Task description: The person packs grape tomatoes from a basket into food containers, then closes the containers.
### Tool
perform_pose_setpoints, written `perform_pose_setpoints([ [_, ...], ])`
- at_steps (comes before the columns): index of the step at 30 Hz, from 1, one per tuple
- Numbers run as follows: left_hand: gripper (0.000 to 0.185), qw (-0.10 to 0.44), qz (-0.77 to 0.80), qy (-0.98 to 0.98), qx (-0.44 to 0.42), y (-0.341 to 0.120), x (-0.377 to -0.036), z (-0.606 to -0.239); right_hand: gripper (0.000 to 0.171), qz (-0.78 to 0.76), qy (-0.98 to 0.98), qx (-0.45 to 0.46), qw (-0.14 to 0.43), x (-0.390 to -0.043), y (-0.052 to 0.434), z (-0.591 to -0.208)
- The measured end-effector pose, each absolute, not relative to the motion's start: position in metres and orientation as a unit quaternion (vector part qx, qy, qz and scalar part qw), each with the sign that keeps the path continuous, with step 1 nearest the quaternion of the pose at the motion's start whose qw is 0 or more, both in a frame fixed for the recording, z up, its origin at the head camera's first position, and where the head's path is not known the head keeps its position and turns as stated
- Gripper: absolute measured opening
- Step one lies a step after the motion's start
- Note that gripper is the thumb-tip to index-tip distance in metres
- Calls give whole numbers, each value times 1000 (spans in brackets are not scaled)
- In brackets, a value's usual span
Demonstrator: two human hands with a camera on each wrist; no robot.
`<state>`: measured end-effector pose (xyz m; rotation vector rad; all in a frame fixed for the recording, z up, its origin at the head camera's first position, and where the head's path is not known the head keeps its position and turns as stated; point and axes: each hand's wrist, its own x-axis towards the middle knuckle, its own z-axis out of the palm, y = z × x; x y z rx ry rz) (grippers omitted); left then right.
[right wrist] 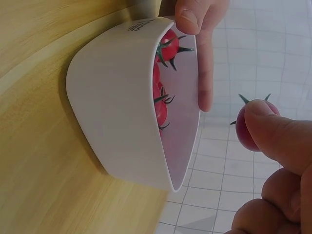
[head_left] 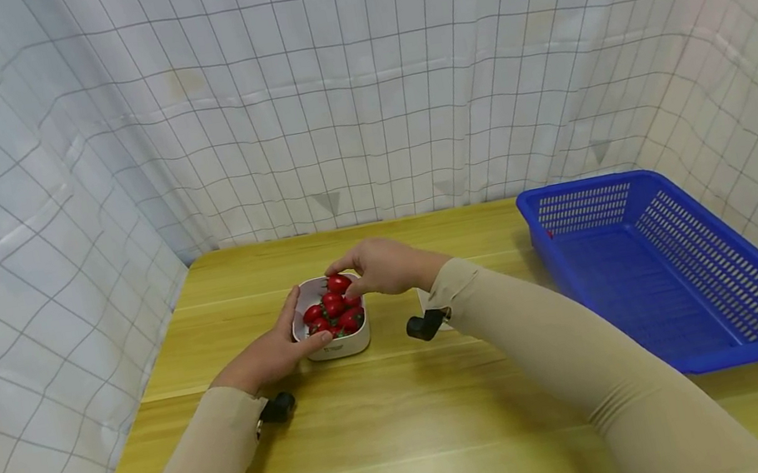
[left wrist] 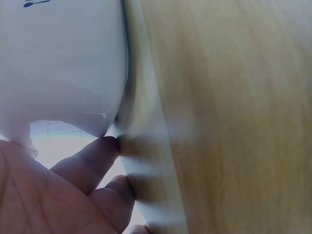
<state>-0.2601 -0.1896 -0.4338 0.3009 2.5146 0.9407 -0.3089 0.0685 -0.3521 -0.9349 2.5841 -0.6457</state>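
A white rounded-square container (head_left: 340, 350) stands on the table with several red cherry tomatoes (head_left: 333, 305) in it, green stalks attached. My left hand (head_left: 277, 347) grips it from the left, the thumb over the near rim and the fingers along the left wall. In the left wrist view the outer wall fills the upper left, above the fingertips. My right hand (head_left: 384, 265) is over the container's right side. Between thumb and forefinger it pinches one cherry tomato (right wrist: 249, 132), held apart from the rim in the right wrist view.
A large blue plastic basket (head_left: 661, 280) with slotted sides occupies the right of the wooden table (head_left: 399, 436). A white object (head_left: 424, 299) lies partly hidden behind the right wrist. White grid-patterned curtains (head_left: 371, 103) enclose the back and sides.
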Motion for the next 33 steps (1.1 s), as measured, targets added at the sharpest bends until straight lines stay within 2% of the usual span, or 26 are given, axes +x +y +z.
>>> perform_pose_setpoints([
  [33, 118, 218, 331, 912, 104, -190, -262, -434, 53, -240, 897, -333, 166, -307, 64, -353],
])
